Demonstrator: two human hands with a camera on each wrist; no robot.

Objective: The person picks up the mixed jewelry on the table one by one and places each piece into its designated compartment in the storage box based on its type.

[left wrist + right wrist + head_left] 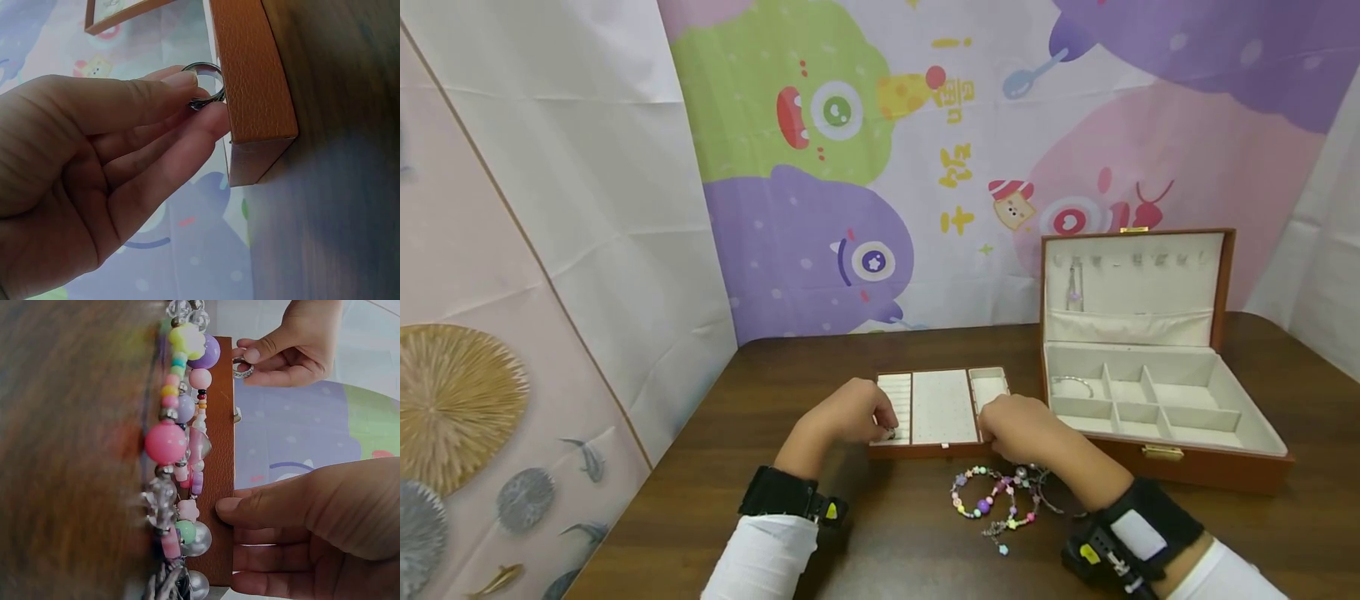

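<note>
My left hand (853, 410) pinches a silver ring (197, 105) between thumb and fingertips. The ring is right at the rim of a shallow brown jewelry tray (943, 404), over its ridged left section. At the tray's right front corner, my right hand (1021, 427) grips the wall, with the thumb (230, 507) against the outer face and the other fingers behind the rim. Colourful beaded bracelets (983, 506) lie on the table just in front of the tray, below the right hand. In the right wrist view their beads partly cover the tray's front.
A brown jewelry box (1206, 467) stands at the right with its lid raised. One rear compartment holds a silver bracelet (1084, 382), and a piece of jewelry (1075, 292) hangs inside the lid. A printed cloth (865, 208) hangs behind the wooden table (700, 500).
</note>
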